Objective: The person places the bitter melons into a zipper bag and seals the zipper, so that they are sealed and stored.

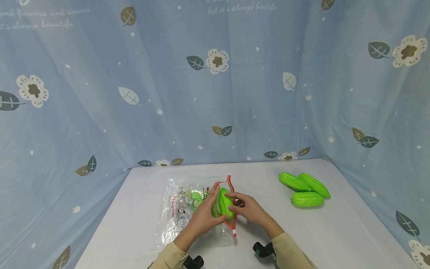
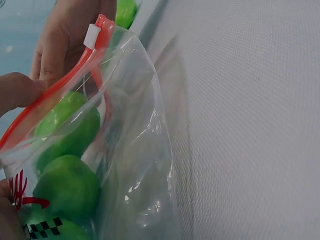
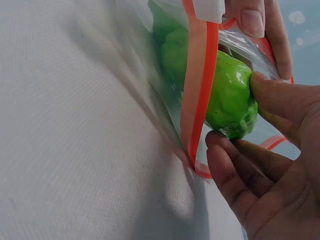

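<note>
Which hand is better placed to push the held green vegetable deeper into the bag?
Likely the right hand: it pinches the green vegetable, while the left hand holds the bag at its mouth.

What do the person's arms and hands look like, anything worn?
The left hand and right hand are ungloved. The left sleeve and right sleeve are tan, the latter with small, unreadable dark markings. A black, rounded device shows near each wrist.

The dim wrist views show glare on the bag (image 2: 117, 145).
</note>
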`<state>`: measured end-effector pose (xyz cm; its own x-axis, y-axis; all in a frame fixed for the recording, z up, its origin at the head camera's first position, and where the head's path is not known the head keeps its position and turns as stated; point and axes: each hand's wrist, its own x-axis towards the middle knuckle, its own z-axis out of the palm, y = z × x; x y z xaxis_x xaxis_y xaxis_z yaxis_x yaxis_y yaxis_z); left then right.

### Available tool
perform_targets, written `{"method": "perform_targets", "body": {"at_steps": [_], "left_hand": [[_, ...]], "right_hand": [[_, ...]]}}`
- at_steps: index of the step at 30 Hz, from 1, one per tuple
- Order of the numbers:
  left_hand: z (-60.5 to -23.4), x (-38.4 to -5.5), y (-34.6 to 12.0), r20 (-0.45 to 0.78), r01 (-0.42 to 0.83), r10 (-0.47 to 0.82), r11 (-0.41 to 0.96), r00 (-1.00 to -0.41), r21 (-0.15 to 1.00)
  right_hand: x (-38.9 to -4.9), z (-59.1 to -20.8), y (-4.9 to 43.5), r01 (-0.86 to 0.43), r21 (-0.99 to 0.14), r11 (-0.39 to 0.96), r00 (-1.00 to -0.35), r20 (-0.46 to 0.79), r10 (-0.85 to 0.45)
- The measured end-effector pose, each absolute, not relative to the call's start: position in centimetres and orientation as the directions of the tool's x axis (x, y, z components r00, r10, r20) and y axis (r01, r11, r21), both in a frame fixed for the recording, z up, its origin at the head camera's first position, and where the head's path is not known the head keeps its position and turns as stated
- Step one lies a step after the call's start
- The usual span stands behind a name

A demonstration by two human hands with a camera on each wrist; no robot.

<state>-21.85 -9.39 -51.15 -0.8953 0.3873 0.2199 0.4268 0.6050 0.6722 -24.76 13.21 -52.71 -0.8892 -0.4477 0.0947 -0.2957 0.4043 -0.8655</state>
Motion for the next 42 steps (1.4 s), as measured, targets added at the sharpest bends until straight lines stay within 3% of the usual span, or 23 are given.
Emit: {"method": "perform_targets", "body": {"at_steps": [42], "left_hand": [[-51.4, -21.9, -10.0, 0.211, 0.432, 0.409, 0.586, -0.888, 0.686]], "right_hand": [[-24.9, -53.1, 11.9, -0.304, -0.853, 0.425, -0.883, 0.084, -0.462]]}}
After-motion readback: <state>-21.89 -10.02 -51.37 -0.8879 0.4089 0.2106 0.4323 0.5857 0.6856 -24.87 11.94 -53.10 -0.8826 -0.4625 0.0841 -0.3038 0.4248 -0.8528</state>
